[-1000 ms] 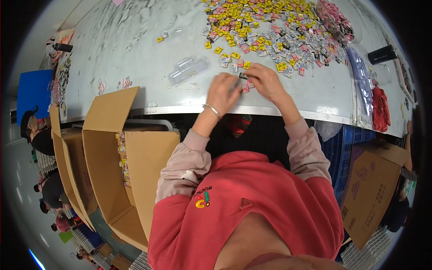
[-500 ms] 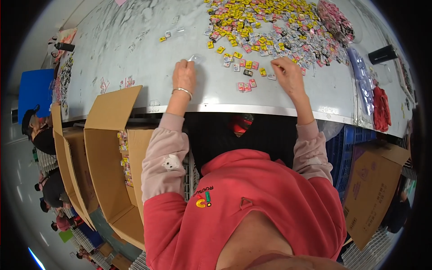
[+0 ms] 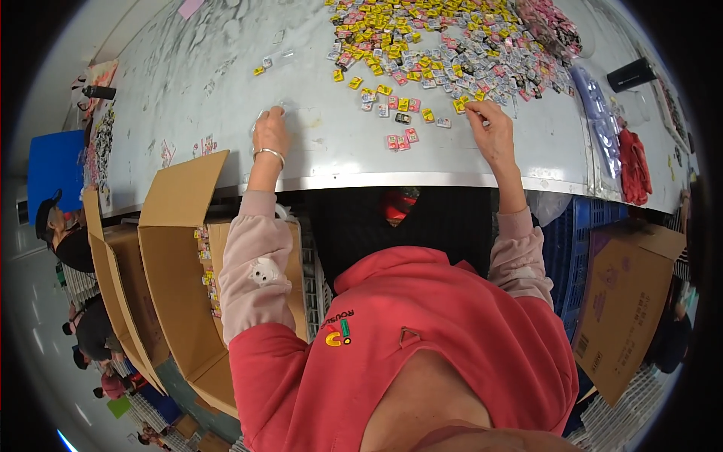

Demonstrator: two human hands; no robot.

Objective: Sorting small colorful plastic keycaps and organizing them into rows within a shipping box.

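My left hand [image 3: 271,138] is over the table at left, its fingers bent together around a small clear plastic piece [image 3: 281,104] that barely shows at the tips. My right hand [image 3: 492,134] is at the front edge of a wide heap of small printed pieces [image 3: 452,64] in yellow, pink, white and black. Its thumb and forefinger pinch at a small yellow piece [image 3: 460,105]. Between the hands lie several loose pieces, among them a black one [image 3: 403,118] and a cluster of pink ones [image 3: 397,142].
A clear plastic strip [image 3: 282,59] lies farther back beside a yellow piece [image 3: 259,71]. Open cardboard boxes [image 3: 181,188] stand below the table at left. On the right are a black cylinder [image 3: 632,75], a red cloth [image 3: 635,167] and blue crates [image 3: 576,233].
My left hand has moved left, taking the clear plastic with it. The right hand has shifted slightly right across the table, and a yellow piece now shows at its fingertips. The view has shifted a little.
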